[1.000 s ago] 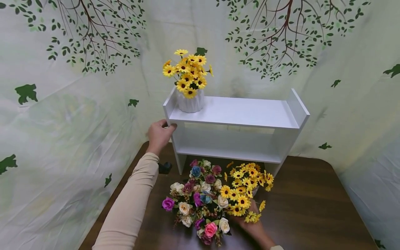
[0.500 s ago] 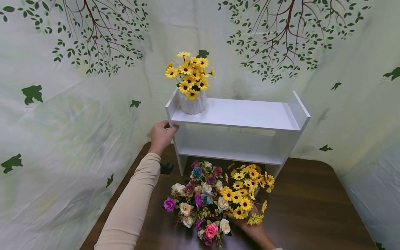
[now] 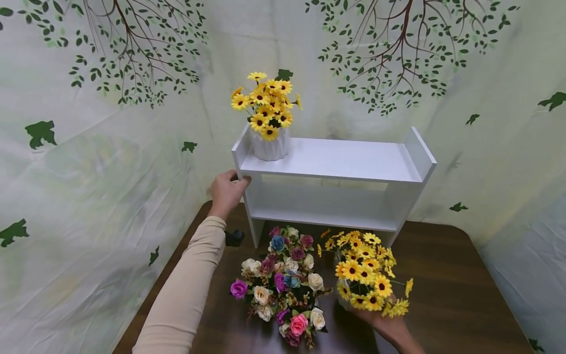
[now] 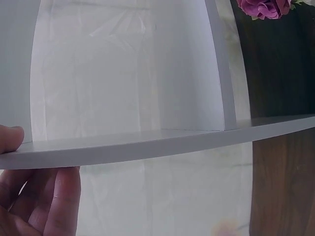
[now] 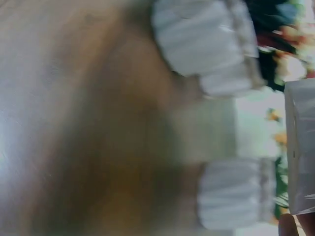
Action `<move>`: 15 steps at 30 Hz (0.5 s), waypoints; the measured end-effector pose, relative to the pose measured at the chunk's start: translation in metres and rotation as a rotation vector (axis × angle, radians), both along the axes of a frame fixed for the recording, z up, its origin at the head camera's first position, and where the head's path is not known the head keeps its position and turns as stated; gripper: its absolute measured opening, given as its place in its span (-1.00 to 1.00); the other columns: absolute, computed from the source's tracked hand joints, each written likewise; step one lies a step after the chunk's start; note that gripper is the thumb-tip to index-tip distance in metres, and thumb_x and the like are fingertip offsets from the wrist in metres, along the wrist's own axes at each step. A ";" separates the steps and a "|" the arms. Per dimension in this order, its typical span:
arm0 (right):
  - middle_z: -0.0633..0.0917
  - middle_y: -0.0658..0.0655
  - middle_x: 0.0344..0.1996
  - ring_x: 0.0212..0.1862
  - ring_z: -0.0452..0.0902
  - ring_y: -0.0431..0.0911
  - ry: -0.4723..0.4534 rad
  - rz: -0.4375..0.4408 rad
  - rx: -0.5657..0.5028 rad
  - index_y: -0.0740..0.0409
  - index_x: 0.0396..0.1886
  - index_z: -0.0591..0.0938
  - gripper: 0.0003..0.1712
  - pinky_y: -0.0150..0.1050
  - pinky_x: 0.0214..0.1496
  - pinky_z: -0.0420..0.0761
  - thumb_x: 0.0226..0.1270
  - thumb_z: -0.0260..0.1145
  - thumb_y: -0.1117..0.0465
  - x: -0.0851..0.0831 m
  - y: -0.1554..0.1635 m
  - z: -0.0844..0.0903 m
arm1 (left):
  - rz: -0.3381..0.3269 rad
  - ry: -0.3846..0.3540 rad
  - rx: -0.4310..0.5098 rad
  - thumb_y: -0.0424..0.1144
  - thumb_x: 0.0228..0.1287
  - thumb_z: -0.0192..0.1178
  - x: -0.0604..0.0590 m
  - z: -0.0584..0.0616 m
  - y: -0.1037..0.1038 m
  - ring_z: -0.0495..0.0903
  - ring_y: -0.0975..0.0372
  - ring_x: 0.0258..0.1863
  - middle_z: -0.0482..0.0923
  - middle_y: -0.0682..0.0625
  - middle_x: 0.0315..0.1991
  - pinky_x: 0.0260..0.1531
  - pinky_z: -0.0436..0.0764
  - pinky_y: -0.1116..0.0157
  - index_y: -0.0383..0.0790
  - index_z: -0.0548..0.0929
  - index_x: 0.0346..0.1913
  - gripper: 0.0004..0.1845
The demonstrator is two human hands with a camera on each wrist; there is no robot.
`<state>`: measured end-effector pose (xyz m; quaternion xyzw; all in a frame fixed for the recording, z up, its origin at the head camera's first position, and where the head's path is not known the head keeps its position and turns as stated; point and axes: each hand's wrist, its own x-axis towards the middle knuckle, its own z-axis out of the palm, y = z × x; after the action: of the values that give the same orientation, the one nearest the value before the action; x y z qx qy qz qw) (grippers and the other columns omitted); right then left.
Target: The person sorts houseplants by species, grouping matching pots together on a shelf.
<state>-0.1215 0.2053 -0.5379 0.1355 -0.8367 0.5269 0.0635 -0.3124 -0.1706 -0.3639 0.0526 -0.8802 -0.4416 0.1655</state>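
My left hand (image 3: 227, 192) grips the left side panel of a white two-tier shelf (image 3: 353, 158). In the left wrist view, the thumb (image 4: 11, 138) lies on one side of the panel and the fingers on the other. My right hand (image 3: 385, 325) holds a white pot of yellow daisy-like flowers (image 3: 369, 278) low in front of the shelf, its pot (image 5: 302, 147) at the right wrist view's edge. The blossoms hide part of that hand. Potted roses (image 3: 287, 285) in mixed colours stand just left. Another pot of yellow flowers (image 3: 265, 105) sits on the top board's left end.
More yellow flowers (image 3: 340, 240) show behind the held pot. Other white pots (image 5: 204, 42) stand on the brown table (image 3: 451, 295). A small black object (image 3: 234, 238) lies by the shelf's left foot. Leaf-printed cloth (image 3: 110, 147) hangs behind.
My right hand has moved the pot of yellow flowers rightward, away from the roses, uncovering more yellow flowers behind it. My left hand keeps its grip on the shelf.
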 end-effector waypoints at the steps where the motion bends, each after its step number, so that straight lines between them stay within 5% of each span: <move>1: 0.61 -0.04 0.14 0.12 0.38 -0.58 -0.016 -0.009 0.011 0.13 0.29 0.46 -0.27 -0.41 0.19 0.50 0.12 0.51 0.12 0.000 0.005 0.005 | 0.001 0.000 0.000 -0.06 0.24 0.23 0.000 0.000 0.000 0.66 -0.01 -0.12 0.73 -0.19 -0.02 -0.20 0.60 0.11 -0.26 0.72 0.01 -0.60; 2: 0.58 -0.04 0.16 0.13 0.34 -0.60 -0.033 -0.018 0.039 0.13 0.31 0.43 -0.25 -0.40 0.19 0.50 0.15 0.50 0.10 0.001 0.010 0.011 | 0.000 0.000 0.001 -0.06 0.24 0.22 -0.001 0.000 0.000 0.66 -0.01 -0.11 0.73 -0.19 -0.01 -0.19 0.60 0.11 -0.26 0.72 0.01 -0.60; 3: 0.57 -0.05 0.14 0.08 0.27 -0.66 -0.064 -0.162 0.160 0.13 0.31 0.42 -0.13 -0.44 0.12 0.50 -0.02 0.60 0.12 0.004 0.011 0.016 | -0.001 0.002 0.002 -0.06 0.24 0.22 -0.001 0.000 0.000 0.66 -0.01 -0.10 0.73 -0.19 0.00 -0.19 0.60 0.10 -0.26 0.72 0.02 -0.60; 4: 0.57 0.04 0.16 0.08 0.26 -0.67 -0.080 -0.199 0.179 0.10 0.33 0.41 -0.08 -0.43 0.12 0.50 -0.05 0.61 0.09 0.004 0.014 0.021 | -0.001 0.006 0.004 -0.07 0.24 0.22 -0.001 0.000 0.000 0.66 -0.01 -0.10 0.73 -0.20 0.00 -0.19 0.60 0.10 -0.27 0.71 0.02 -0.60; 9: 0.50 -0.03 0.16 0.08 0.21 -0.71 -0.093 -0.180 0.175 0.08 0.36 0.36 -0.12 -0.55 0.10 0.44 0.04 0.57 0.12 0.009 0.033 0.043 | -0.007 0.024 0.012 -0.09 0.23 0.22 -0.003 -0.003 -0.001 0.66 0.00 -0.14 0.74 -0.21 -0.04 -0.23 0.59 0.16 -0.29 0.72 -0.01 -0.61; 15: 0.50 -0.30 0.05 0.01 0.35 -0.66 -0.126 -0.186 0.146 0.09 0.33 0.37 -0.18 -0.46 -0.04 0.56 0.09 0.55 0.12 0.013 0.051 0.070 | 0.003 0.023 0.010 -0.09 0.22 0.22 -0.002 -0.003 -0.002 0.67 -0.02 -0.09 0.73 -0.21 -0.01 -0.18 0.61 0.10 -0.27 0.72 0.01 -0.61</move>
<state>-0.1090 0.2568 -0.4680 0.0281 -0.8841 0.4639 0.0495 -0.3141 -0.1723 -0.3669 0.0497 -0.8760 -0.4463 0.1758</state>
